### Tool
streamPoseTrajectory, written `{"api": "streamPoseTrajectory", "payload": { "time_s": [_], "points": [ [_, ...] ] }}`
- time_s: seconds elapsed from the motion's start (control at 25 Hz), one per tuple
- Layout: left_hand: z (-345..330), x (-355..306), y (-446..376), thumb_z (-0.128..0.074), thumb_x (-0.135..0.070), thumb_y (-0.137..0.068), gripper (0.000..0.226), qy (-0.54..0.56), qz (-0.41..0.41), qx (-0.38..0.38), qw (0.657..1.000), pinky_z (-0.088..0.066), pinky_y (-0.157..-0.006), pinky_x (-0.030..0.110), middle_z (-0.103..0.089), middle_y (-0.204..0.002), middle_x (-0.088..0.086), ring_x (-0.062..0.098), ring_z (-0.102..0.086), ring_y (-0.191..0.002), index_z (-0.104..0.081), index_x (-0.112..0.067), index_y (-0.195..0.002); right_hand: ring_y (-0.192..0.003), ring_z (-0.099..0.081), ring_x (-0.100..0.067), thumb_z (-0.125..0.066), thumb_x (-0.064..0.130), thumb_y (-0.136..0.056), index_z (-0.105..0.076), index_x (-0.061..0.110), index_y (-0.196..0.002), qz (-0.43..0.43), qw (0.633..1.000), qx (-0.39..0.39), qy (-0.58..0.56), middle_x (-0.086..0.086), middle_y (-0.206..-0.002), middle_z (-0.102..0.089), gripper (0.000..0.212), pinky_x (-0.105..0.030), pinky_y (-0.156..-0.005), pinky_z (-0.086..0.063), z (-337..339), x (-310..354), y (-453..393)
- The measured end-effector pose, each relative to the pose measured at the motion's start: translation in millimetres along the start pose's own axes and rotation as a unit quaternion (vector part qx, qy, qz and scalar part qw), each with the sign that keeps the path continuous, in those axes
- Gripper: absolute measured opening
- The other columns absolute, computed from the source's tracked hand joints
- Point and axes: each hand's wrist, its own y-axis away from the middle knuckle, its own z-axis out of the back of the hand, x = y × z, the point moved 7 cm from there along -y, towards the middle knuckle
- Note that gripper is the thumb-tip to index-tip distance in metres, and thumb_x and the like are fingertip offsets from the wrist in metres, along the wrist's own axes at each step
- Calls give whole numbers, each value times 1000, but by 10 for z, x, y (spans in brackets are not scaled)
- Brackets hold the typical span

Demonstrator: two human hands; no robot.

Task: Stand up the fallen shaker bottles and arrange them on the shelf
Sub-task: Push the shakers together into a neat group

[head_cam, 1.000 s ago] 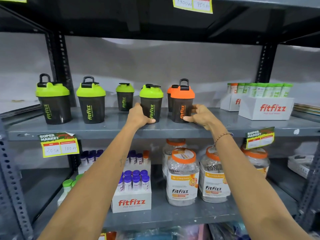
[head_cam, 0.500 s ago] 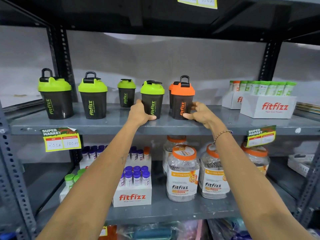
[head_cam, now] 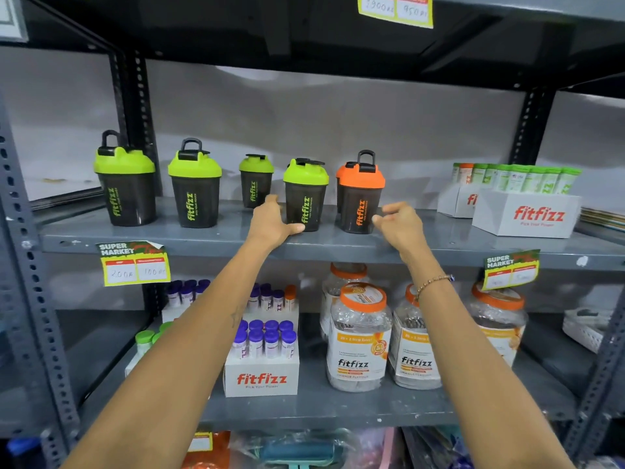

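Observation:
Several dark shaker bottles stand upright in a row on the grey shelf. Three with green lids are on the left, the third smaller and further back. My left hand grips the base of another green-lidded shaker, thumb in front and fingers behind. The orange-lidded shaker stands to its right, with a second orange one mostly hidden behind it. My right hand sits loosely curled beside the orange shaker's right edge, with only the thumb tip at its side.
White Fitfizz boxes with green tubes fill the shelf's right end. Below are a box of purple-capped tubes and orange-lidded jars. Yellow price tags hang from the shelf edge. Upright posts frame the bay.
My right hand has loosened and drawn back to the right from the orange shaker's base. The left hand stays on the green-lidded shaker. All the bottles remain upright.

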Motion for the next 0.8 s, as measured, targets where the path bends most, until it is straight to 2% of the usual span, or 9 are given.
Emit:
{"api": "streamPoseTrajectory", "payload": {
  "time_s": [0.08, 0.2, 0.32, 0.4, 0.44, 0.52, 0.6, 0.68, 0.8],
  "points": [
    [183, 48, 179, -80, -17, -76, 65, 60, -24, -46, 997, -47, -86, 25, -63, -118, 9, 18, -61, -97, -48, -5, -130, -91, -65, -19, -62, 16, -87, -58, 17, -98, 56, 996, -50, -40, 3, -85, -63, 11, -34, -88, -52, -95, 213, 237],
    [689, 272, 399, -77, -15, -79, 39, 102, -59, -111, 987, -51, -81, 21, -65, -95, 2, 8, -59, -78, -60, -8, -113, -80, -67, -22, -64, 11, -85, -60, 17, -87, 114, 987, 12, -110, 0, -80, -64, 8, -41, -86, -55, -678, 704, 573],
    [1423, 583, 482, -75, -13, -81, 26, 102, -83, -193, 972, -50, -76, 21, -63, -88, 5, 13, -57, -76, -62, -6, -103, -68, -63, -15, -65, 8, -85, -59, 19, -82, 130, 976, 79, -156, 1, -74, -63, 13, -42, -82, -57, -1331, 1187, 818],
    [1977, 851, 548, -72, -13, -82, 28, 92, -87, -291, 948, -46, -78, 27, -56, -89, 8, 18, -52, -78, -59, -1, -104, -74, -64, -17, -67, 10, -84, -62, 15, -89, 123, 973, 114, -159, -1, -77, -63, 9, -43, -86, -56, -1763, 1414, 904],
    [2190, 983, 574, -71, -14, -84, 32, 83, -88, -330, 936, -44, -81, 30, -52, -93, 10, 22, -50, -83, -55, 1, -107, -81, -64, -20, -68, 11, -84, -63, 11, -97, 118, 973, 125, -155, -4, -84, -64, 14, -44, -90, -54, -1942, 1499, 918],
    [2461, 1227, 529, -69, -18, -86, 46, 42, -64, -353, 932, -38, -91, 34, -47, -111, 19, 32, -46, -103, -46, 5, -119, -104, -62, -25, -72, 18, -83, -55, 5, -120, 99, 977, 143, -120, -10, -107, -62, 43, -44, -97, -49, -2230, 1589, 884],
    [2544, 1462, 321, -71, -20, -84, 70, -16, -7, -293, 956, -29, -104, 37, -35, -134, 26, 37, -35, -124, -31, 9, -134, -118, -54, -25, -75, 23, -81, -39, 3, -137, 76, 979, 174, -68, -11, -129, -55, 70, -39, -101, -46, -2467, 1601, 845],
    [2486, 1659, 69, -73, -16, -82, 85, -26, 53, -168, 984, -24, -113, 38, -25, -148, 24, 35, -27, -137, -17, 7, -142, -114, -49, -21, -77, 23, -79, -29, 2, -141, 45, 976, 209, -52, -9, -134, -51, 80, -32, -93, -42, -2624, 1547, 807],
    [2417, 1857, -218, -74, -11, -81, 69, -2, 81, -13, 997, -36, -111, 44, -49, -140, 17, 30, -46, -129, -33, 2, -135, -110, -49, -18, -80, 18, -76, -34, 4, -138, 31, 975, 212, -56, -6, -132, -54, 78, -30, -92, -42, -2755, 1511, 739]
  ]
}}
